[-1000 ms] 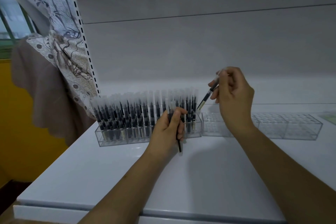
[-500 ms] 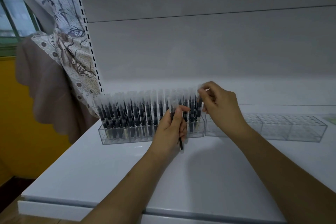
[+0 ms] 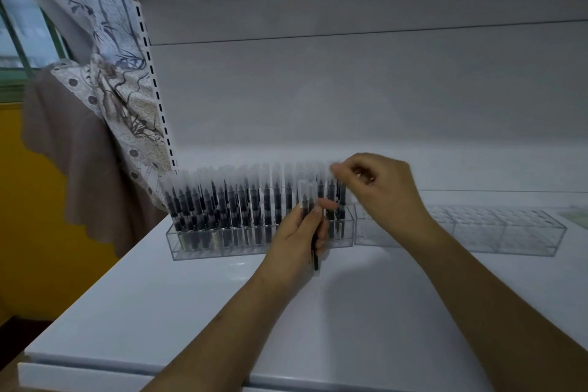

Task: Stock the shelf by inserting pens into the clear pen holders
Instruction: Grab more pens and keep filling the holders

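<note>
Grey wall panels point(image 3: 350, 89), patterned curtain point(image 3: 105, 73), left window point(image 3: 19, 25).

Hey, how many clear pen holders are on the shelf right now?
2. One pen holder, packed with pens, sits left of centre behind the left hand. An empty pen holder sits beside it to the right, partly behind the right hand.

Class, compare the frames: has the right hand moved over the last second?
Yes. The right hand came down and leftward, from above the empty holder to the right end of the full pen holder.
</note>
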`<state>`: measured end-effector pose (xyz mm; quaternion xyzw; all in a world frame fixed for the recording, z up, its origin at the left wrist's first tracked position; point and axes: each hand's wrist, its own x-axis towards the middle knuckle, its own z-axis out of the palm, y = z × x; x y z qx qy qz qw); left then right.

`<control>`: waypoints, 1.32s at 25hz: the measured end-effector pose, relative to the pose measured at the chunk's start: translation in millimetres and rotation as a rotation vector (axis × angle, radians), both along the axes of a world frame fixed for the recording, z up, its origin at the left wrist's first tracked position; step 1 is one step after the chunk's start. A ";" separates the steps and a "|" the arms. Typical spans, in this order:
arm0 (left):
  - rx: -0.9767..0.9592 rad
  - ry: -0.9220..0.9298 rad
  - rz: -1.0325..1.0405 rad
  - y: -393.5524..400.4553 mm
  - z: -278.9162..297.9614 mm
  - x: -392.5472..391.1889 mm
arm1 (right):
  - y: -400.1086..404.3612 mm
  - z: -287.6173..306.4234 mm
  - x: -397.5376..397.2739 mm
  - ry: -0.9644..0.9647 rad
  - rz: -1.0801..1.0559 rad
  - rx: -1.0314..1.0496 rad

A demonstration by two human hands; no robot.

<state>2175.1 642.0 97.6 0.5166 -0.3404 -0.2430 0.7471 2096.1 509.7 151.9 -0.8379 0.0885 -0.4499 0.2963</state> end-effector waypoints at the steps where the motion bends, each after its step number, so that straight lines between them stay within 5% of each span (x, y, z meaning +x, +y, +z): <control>1: 0.011 -0.027 -0.007 0.6 0.1 -0.7 | 4.7 1.3 -0.3 0.059 0.122 0.033; 7: 0.147 -0.231 -0.035 2.7 -0.4 -2.8 | 4.1 -0.6 -0.3 0.192 0.319 0.204; 11: 0.130 -0.222 -0.064 0.3 -5.2 -1.0 | -3.5 14.1 -8.5 -0.342 0.225 0.498; 14: 0.163 -0.225 -0.031 -0.1 -6.9 1.4 | -16.4 16.5 -16.2 -0.642 -0.044 0.404; 21: 0.227 -0.256 -0.021 2.2 -2.4 -0.3 | -36.5 -10.9 3.5 -0.228 -0.180 0.117; 27: 0.143 0.073 -0.101 -6.2 1.0 1.9 | -45.7 -17.1 6.9 -0.060 -0.182 0.012; 30: 0.160 0.042 -0.067 -6.3 0.8 2.7 | -52.5 -23.3 10.7 0.175 -0.197 0.009; 33: 0.115 -0.020 -0.046 -4.6 1.0 -1.8 | -52.2 -18.4 6.5 0.181 -0.332 -0.039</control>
